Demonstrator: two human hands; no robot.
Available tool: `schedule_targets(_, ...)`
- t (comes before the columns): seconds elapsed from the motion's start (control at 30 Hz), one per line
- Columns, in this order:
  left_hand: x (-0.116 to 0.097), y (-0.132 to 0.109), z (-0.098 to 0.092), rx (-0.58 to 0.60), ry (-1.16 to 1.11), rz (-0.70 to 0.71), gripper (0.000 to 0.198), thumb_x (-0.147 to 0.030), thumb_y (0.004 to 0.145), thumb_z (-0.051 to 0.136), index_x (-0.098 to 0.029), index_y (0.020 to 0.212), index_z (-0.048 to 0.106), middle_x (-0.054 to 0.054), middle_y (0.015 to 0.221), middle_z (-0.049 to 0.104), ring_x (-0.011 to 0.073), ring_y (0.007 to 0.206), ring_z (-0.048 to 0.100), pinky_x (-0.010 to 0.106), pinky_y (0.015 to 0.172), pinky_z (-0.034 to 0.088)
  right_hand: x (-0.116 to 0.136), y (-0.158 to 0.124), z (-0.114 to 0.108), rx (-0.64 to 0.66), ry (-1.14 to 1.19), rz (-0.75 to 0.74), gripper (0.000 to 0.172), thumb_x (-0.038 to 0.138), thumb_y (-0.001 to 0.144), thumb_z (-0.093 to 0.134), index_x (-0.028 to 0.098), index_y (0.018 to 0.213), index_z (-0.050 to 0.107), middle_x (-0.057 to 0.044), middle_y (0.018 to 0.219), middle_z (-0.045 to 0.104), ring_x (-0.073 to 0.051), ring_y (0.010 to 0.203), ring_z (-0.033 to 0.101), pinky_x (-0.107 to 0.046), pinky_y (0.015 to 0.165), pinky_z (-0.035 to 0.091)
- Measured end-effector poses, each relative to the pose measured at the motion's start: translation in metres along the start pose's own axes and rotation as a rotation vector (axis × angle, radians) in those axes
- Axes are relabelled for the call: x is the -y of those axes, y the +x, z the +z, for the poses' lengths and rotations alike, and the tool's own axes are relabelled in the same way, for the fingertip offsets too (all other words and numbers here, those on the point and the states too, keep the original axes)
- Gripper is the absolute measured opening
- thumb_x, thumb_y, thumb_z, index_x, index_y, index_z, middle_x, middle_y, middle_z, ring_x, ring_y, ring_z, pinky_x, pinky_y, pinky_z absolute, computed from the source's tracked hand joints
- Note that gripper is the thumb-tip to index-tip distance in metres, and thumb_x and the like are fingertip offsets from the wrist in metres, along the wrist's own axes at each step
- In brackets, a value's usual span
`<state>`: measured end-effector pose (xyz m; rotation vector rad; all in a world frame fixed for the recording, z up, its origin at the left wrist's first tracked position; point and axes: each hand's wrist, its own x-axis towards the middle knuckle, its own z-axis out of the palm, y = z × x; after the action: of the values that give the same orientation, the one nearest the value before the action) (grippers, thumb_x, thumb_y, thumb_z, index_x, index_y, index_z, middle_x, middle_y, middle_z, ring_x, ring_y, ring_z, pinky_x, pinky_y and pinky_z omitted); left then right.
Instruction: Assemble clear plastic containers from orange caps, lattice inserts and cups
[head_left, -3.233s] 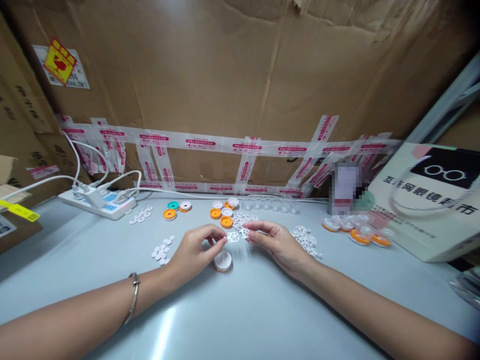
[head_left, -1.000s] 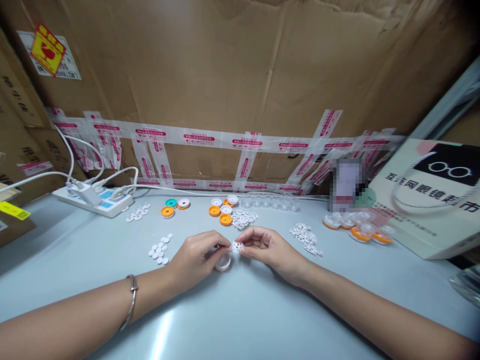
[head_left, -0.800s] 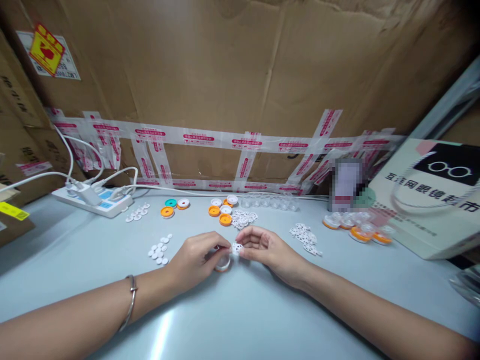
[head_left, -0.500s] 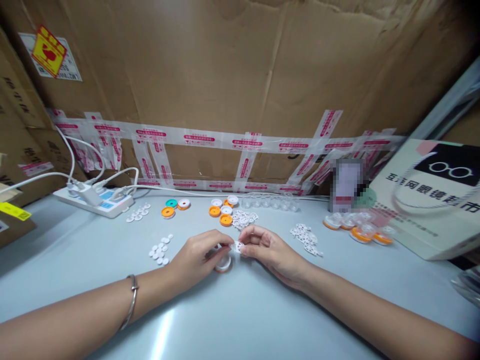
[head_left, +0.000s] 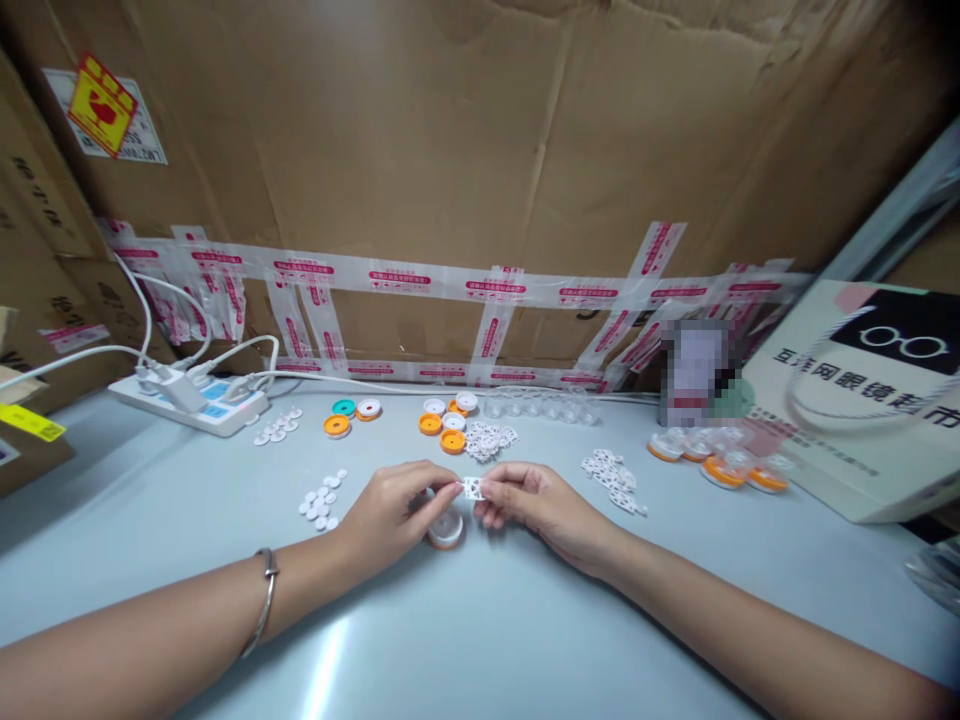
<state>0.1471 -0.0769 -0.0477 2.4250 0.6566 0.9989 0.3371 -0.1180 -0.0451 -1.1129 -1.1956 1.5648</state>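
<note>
The left grip (head_left: 397,508) is pinched, thumb against forefinger, on one end of a small white cut-out piece (head_left: 472,488). The right grip (head_left: 538,505) is clamped on the other end, so the piece hangs level between the two, above the desk (head_left: 420,640). Fingertips cover both ends, so it may be one piece or two laid together; the view is too small to tell.

Just below the left grip's fingertips, on its near side, stands a white round cup (head_left: 446,530) with an orange base. Beyond the held piece lies a heap of white cut-outs (head_left: 490,440), and right of the right grip is a second heap of cut-outs (head_left: 615,482). Past the left grip are some orange and white round cups (head_left: 453,425), with a row of clear cups (head_left: 540,406) farther back.

To the left of the left grip, small white discs (head_left: 322,509) lie scattered; farther out on that side are a teal ring (head_left: 343,408), more white discs (head_left: 275,434) and a white power strip (head_left: 187,402) with plugs in it. Well to the right of the right grip, clear-topped orange cups (head_left: 721,470) sit beside a printed bag (head_left: 855,410) showing a pair of glasses.
</note>
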Motion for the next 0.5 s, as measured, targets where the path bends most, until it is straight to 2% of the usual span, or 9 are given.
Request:
schedule_targets(0.07,0.0,0.0,-0.001,-0.014,0.005,-0.007,0.015,-0.017,0.086,0.05,-0.015,0.083,0.064,0.003,0.075,0.068,0.013,0.067,0.062,0.023,0.063,0.047,-0.001,0.003,-0.006,-0.056,-0.08,-0.051,0.038,0.051,0.068,0.066,0.013,0.072,0.063,-0.001,0.064,0.063,-0.009,0.057,0.055,-0.023,0.059,0.042)
schedule_targets(0.17,-0.001,0.002,-0.001,-0.044,-0.004,-0.048,0.014,-0.017,0.086,0.051,-0.015,0.081,0.064,0.002,0.075,0.068,0.0122,0.067,0.062,0.022,0.064,0.047,-0.001,0.011,-0.026,-0.312,-0.248,-0.218,0.04,0.055,0.073,0.058,0.015,0.074,0.062,-0.001,0.066,0.06,-0.011,0.058,0.052,-0.026,0.06,0.042)
schedule_targets(0.2,-0.001,0.002,-0.001,-0.047,-0.008,-0.065,0.013,-0.018,0.086,0.051,-0.015,0.081,0.064,0.002,0.075,0.068,0.0119,0.067,0.062,0.022,0.064,0.046,-0.001,0.014,-0.033,-0.406,-0.343,-0.278,0.037,0.053,0.074,0.058,0.016,0.075,0.062,-0.001,0.067,0.06,-0.012,0.06,0.052,-0.026,0.062,0.042)
schedule_targets(0.27,0.0,0.002,-0.001,-0.041,-0.013,-0.085,0.013,-0.018,0.086,0.052,-0.016,0.081,0.064,0.002,0.075,0.068,0.0116,0.068,0.062,0.021,0.064,0.046,-0.003,0.018,-0.047,-0.501,-0.578,-0.364,0.028,0.045,0.076,0.058,0.017,0.079,0.063,-0.002,0.074,0.061,-0.015,0.067,0.053,-0.029,0.065,0.042)
schedule_targets(0.37,0.0,0.002,-0.001,-0.031,-0.011,-0.077,0.013,-0.018,0.086,0.051,-0.016,0.081,0.064,0.001,0.076,0.068,0.0117,0.068,0.062,0.021,0.064,0.046,-0.006,0.022,-0.055,-0.456,-0.854,-0.484,0.017,0.033,0.077,0.059,0.019,0.087,0.064,-0.004,0.083,0.06,-0.017,0.073,0.055,-0.031,0.069,0.044)
schedule_targets(0.5,-0.001,0.002,-0.001,-0.025,-0.009,-0.072,0.014,-0.019,0.086,0.051,-0.016,0.081,0.063,0.001,0.075,0.068,0.0118,0.067,0.061,0.021,0.064,0.046,-0.011,0.024,-0.051,-0.344,-0.975,-0.57,0.015,0.023,0.08,0.056,0.021,0.091,0.066,-0.006,0.088,0.059,-0.019,0.082,0.057,-0.034,0.079,0.046)
